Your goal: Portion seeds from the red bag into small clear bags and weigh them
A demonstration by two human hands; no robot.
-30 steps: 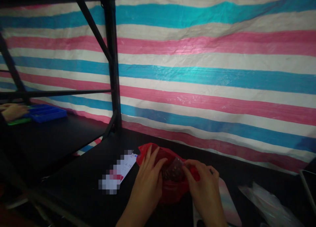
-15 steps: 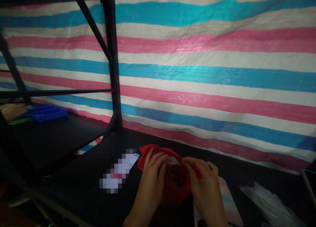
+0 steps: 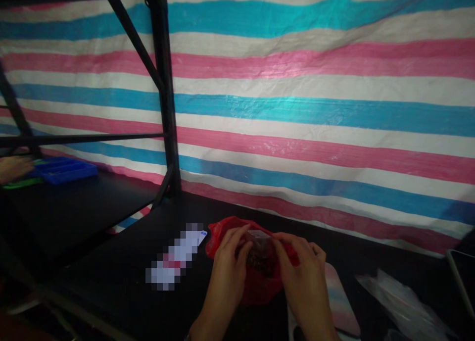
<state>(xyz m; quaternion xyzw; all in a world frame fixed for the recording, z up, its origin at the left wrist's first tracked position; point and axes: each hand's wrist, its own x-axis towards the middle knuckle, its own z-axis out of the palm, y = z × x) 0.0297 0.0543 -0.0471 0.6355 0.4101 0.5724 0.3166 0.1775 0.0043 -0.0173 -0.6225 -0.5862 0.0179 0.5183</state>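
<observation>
We see a red bag (image 3: 261, 295) resting on the black table (image 3: 189, 210), its mouth gaping upward between the two hands. Within it lie a clear bag (image 3: 260, 237) and a cluster of small dark pieces (image 3: 261, 264), too dim for us to identify. We judge both films to be thin, limp and rather slippery, light in themselves, with what weight there is gathered low in the contents; tearing seems a likelier fault than breakage. We would take hold at the rims, pinching opposite edges between thumb and forefinger. The right hand (image 3: 302, 264) appears to do this, thumb and forefinger nearly closed on the clear bag's right edge. The left hand (image 3: 230, 262) is half curled at the opposite side, its thumb slightly apart from the forefinger; we see it touch the bags but cannot tell whether it grips.
</observation>
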